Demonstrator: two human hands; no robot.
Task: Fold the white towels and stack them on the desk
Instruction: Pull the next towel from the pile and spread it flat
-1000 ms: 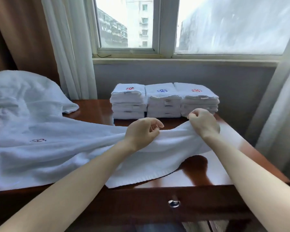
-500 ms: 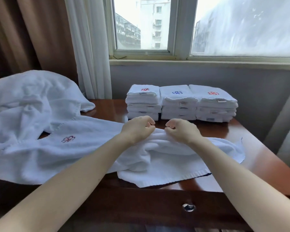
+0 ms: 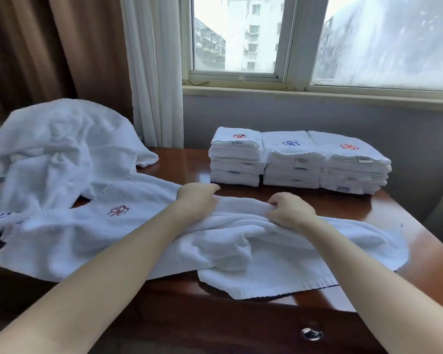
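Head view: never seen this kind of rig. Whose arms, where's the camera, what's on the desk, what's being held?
No machine here: a person wears one wide-angle camera on the head, looking forward and down, so the bare arms are their own. Every picture comes from that view. The left hand and right hand both grip a crumpled white towel lying across the wooden desk. At the back, under the window, three stacks of folded towels stand side by side. A heap of unfolded towels lies at the left.
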